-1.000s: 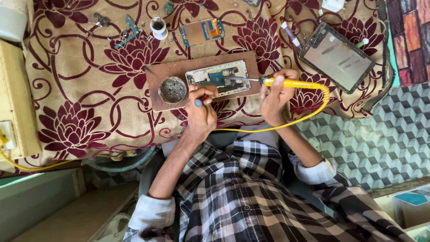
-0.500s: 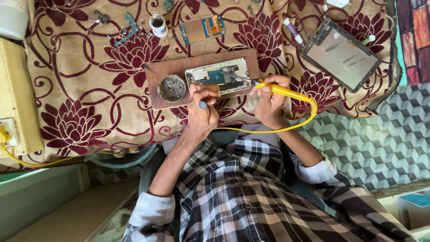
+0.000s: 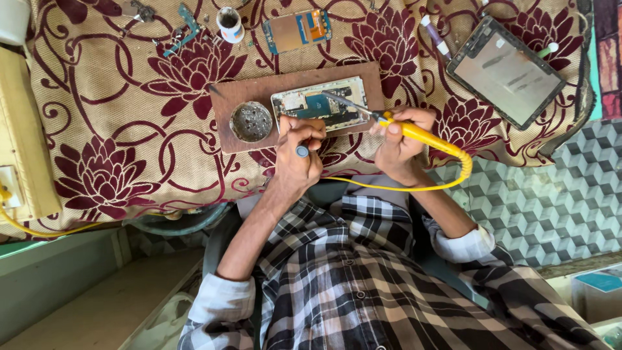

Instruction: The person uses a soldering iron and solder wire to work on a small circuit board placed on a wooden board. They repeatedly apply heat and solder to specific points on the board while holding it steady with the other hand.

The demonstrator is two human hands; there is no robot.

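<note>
An opened phone (image 3: 304, 102) with its circuitry bare lies on a brown wooden board (image 3: 243, 91) on a floral cloth. My left hand (image 3: 297, 155) rests at the phone's near edge, fingers closed on a thin tool with a round grey end (image 3: 302, 151). My right hand (image 3: 398, 142) grips a yellow soldering iron (image 3: 424, 136); its metal tip (image 3: 340, 102) lies slanted over the phone's board. A yellow cable (image 3: 389, 188) runs from the iron's handle across my lap. A round metal tin (image 3: 251, 121) of dark residue sits on the board left of the phone.
A tablet with a grey screen (image 3: 505, 71) lies at the far right. A loose circuit board (image 3: 298, 29), a small white pot (image 3: 229, 23), metal parts (image 3: 184, 29) and pens (image 3: 434, 35) lie at the far edge. A pale yellow box (image 3: 19, 142) stands left.
My right hand has swung the soldering iron from lying level to slanting, and its tip now reaches farther left over the phone. My left hand stays at the phone's edge.
</note>
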